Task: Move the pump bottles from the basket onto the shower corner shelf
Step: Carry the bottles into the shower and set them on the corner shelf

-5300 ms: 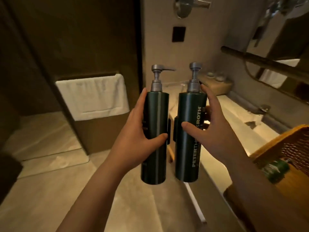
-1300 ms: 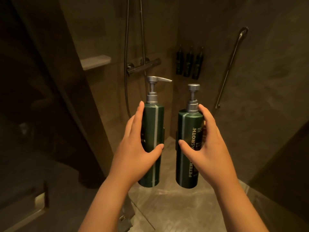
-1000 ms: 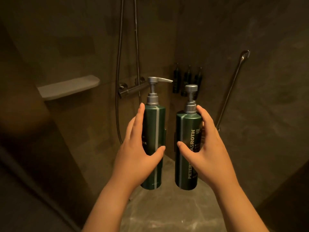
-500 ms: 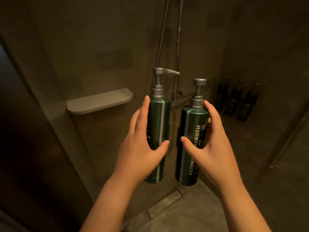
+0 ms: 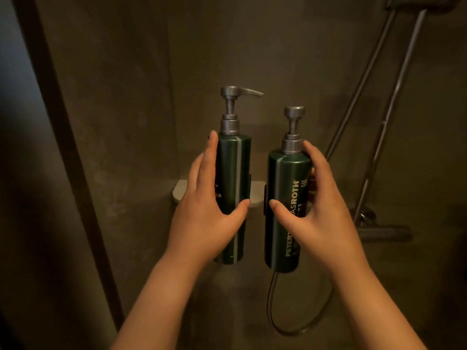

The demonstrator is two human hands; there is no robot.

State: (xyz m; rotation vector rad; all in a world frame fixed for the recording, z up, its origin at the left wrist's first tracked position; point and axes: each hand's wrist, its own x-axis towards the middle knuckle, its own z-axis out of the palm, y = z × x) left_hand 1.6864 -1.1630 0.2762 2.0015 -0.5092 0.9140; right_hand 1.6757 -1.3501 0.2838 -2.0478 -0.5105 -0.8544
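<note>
A: Start at the left of the frame. What's there?

B: A dark vertical edge, then bare wall. Near the middle the left hand (image 5: 202, 218) is wrapped round the left pump bottle (image 5: 233, 198) — four fingers (image 5: 211, 157) up its left side, thumb across the front. It is upright, spout pointing right.

A: And behind it?

B: The pale corner shelf (image 5: 180, 193), mostly hidden; only its left end and a strip between the two bottles show. Both bottles hang in the air in front of it, their bases lower in the frame than its edge, so neither is resting there yet.

A: Why upright?

B: My guess — so each can be lifted and set straight down on its base without turning.

A: Further right?

B: The right hand (image 5: 318, 218) clasps the right pump bottle (image 5: 285, 210), thumb across the white lettering, fingers curled behind the right side up near the collar. This one sits slightly lower in the frame, apart from its neighbour. At far right, the shower rail and hose (image 5: 379, 137).
</note>
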